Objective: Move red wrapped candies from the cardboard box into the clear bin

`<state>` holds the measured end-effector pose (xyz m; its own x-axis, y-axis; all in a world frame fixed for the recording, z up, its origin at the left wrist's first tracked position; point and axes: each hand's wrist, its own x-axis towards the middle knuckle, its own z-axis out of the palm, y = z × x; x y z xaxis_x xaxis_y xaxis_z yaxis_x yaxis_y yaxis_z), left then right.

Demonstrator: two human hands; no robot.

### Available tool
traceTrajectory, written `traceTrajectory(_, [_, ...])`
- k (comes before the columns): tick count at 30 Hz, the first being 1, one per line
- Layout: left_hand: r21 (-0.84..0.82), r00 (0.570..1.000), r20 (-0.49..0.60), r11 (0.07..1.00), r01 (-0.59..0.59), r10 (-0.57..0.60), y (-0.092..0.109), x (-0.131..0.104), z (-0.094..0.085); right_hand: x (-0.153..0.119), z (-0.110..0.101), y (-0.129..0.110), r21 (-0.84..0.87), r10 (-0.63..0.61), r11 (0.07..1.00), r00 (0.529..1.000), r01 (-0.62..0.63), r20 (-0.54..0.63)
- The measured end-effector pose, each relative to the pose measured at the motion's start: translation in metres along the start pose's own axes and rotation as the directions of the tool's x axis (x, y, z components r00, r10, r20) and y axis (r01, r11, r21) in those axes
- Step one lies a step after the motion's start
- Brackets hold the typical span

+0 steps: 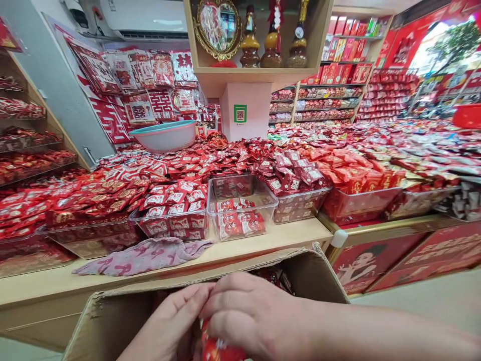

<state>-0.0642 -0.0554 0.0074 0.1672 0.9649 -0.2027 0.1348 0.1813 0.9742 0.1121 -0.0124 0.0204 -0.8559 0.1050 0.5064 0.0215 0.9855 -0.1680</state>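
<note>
- R hand [246, 313]: fingers curled round red pkts [218, 347], just under grip
- L hand [176, 313]: touching R, grip hidden, can't tell
- Cardbd box [313, 276]: around grip
- Clear bin [269, 214], part-filled: beyond grip

Up on the wooden shelf [259, 76], a gold-framed mirror [220, 25] stands beside three bottles [271, 42]; below, a green QR-code sign [240, 114] sticks to the pillar [259, 111]. A blue-rimmed basin [165, 138] sits leftward; a purple patterned cloth [146, 256] lies crumpled along the worktop [296, 229]. Outside, a tree [460, 42] shows.
</note>
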Motion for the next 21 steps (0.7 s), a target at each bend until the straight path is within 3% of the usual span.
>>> traceTrajectory(2, [-0.115, 0.998, -0.065, 0.993, 0.004, -0.012, 0.012, 0.01, 0.006, -0.004, 0.001, 0.006, 0.091, 0.12, 0.99, 0.985, -0.109, -0.127])
traceTrajectory(3, [-0.143, 0.992, -0.124, 0.99, -0.018, 0.0, 0.016, 0.015, 0.007, -0.006, 0.002, 0.009, 0.163, 0.211, 0.97, 0.954, -0.179, -0.213])
traceTrajectory(5, [-0.117, 0.965, -0.255, 0.989, -0.092, 0.06, 0.02, 0.024, 0.005, -0.008, 0.001, 0.014, 0.406, 0.459, 0.857, 0.828, -0.317, -0.323])
traceTrajectory(6, [-0.066, 0.945, -0.31, 0.989, -0.132, 0.106, 0.021, 0.028, 0.004, -0.008, 0.001, 0.017, 0.556, 0.592, 0.746, 0.747, -0.367, -0.302])
traceTrajectory(8, [0.06, 0.9, -0.379, 0.976, -0.209, 0.216, 0.022, 0.035, 0.004, -0.005, 0.0, 0.021, 0.789, 0.771, 0.445, 0.629, -0.423, -0.098])
traceTrajectory(10, [0.139, 0.869, -0.401, 0.957, -0.254, 0.289, 0.02, 0.04, 0.005, -0.002, -0.001, 0.025, 0.86, 0.792, 0.203, 0.595, -0.468, 0.137])
traceTrajectory(12, [0.132, 0.867, -0.409, 0.958, -0.253, 0.285, 0.017, 0.043, 0.008, 0.0, 0.0, 0.028, 0.849, 0.766, 0.111, 0.589, -0.517, 0.258])
traceTrajectory(16, [0.01, 0.913, -0.361, 0.98, -0.199, 0.19, 0.005, 0.042, 0.004, -0.003, -0.001, 0.029, 0.771, 0.769, 0.128, 0.553, -0.624, 0.32])
traceTrajectory(19, [0.053, 0.939, -0.268, 0.977, -0.208, 0.214, -0.003, 0.041, -0.007, -0.008, -0.004, 0.028, 0.67, 0.739, 0.291, 0.606, -0.682, 0.295])
traceTrajectory(21, [0.141, 0.933, -0.225, 0.957, -0.255, 0.281, -0.006, 0.041, -0.016, -0.01, -0.008, 0.03, 0.594, 0.71, 0.408, 0.65, -0.693, 0.271])
